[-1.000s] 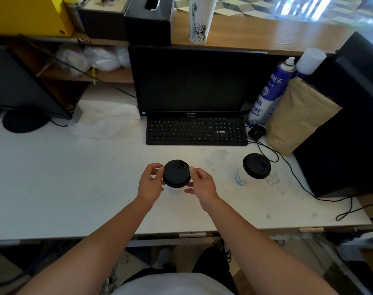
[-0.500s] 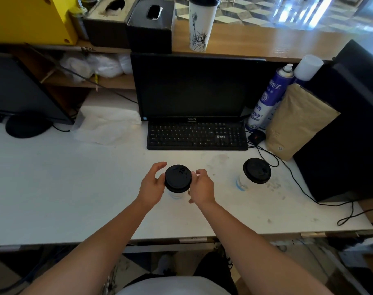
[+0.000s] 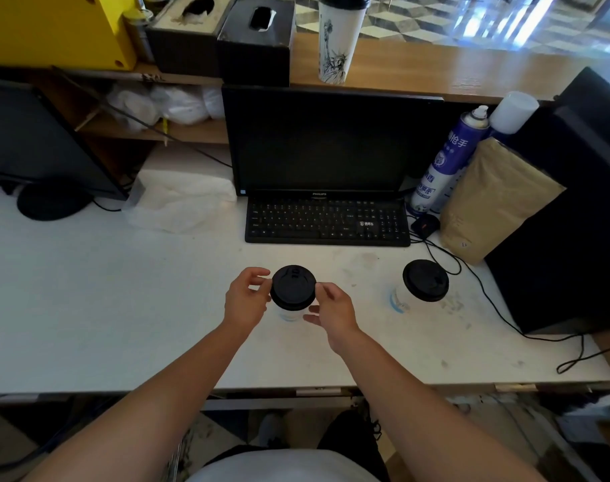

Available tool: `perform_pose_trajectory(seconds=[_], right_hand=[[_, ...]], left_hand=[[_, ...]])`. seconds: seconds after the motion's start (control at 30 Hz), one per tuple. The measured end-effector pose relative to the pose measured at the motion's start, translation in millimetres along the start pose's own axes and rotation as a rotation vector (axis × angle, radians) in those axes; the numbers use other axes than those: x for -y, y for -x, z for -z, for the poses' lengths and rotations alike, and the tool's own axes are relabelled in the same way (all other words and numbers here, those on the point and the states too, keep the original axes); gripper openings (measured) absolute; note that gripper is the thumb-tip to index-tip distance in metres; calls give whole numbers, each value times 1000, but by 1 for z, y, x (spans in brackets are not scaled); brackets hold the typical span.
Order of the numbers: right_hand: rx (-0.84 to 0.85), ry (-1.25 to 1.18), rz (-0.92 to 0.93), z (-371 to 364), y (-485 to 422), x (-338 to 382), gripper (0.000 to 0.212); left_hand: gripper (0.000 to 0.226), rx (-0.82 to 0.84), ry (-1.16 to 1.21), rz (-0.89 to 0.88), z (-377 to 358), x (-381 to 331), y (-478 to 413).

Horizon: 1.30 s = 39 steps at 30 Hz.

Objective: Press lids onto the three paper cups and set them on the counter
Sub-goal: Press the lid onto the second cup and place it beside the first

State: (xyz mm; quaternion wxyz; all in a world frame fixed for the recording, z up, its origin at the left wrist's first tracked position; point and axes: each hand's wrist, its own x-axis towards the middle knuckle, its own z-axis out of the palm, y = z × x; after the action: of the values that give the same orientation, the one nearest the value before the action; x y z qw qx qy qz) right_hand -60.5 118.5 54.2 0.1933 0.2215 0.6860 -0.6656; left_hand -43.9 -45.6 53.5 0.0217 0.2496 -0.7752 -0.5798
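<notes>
Flanking a paper cup (image 3: 290,313) at mid-desk, the left hand (image 3: 243,300) and right hand (image 3: 334,313) meet at its black lid (image 3: 292,287). Left thumb and fingers curl against the lid's left rim; right fingertips touch the right rim, with the thumb lower beside the cup wall. Neither hand is closed into a fist; both are loosely cupped on the lid and cup. The cup stands upright on the white desk (image 3: 105,307), its pale wall mostly hidden under the round, matte plastic lid, which carries a raised sip tab at its far edge.

To the right, well apart from the hands, a second cup (image 3: 402,299) with a blue band stands upright under its own black lid (image 3: 425,280). The desk surface around it is scuffed and stained. Behind the cups lie a black keyboard (image 3: 327,220) and a dark monitor (image 3: 326,140). At far right stand a blue spray can (image 3: 446,161) and a creased brown paper bag (image 3: 494,200), with black cables (image 3: 484,293) trailing across the desk.
</notes>
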Motion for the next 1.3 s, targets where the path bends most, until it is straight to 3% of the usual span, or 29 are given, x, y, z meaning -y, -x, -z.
perform_pose_trajectory(seconds=[0.3, 0.43, 0.8, 0.97, 1.13, 1.3], right_hand=[[27, 213, 13, -5, 1, 4, 29], [11, 382, 129, -5, 1, 4, 32], [-37, 445, 111, -2, -11, 20, 32], [-12, 275, 14, 5, -14, 22, 33], [94, -73, -15, 7, -7, 12, 17], [107, -163, 14, 6, -1, 2, 21]], left_hand=[[14, 6, -38, 24, -3, 0, -1], [13, 85, -51, -19, 2, 0, 0], [53, 284, -108, -134, 8, 0, 8], [60, 334, -154, -161, 7, -1, 8], [52, 207, -53, -73, 3, 1, 9], [25, 151, -21, -77, -1, 0, 7]])
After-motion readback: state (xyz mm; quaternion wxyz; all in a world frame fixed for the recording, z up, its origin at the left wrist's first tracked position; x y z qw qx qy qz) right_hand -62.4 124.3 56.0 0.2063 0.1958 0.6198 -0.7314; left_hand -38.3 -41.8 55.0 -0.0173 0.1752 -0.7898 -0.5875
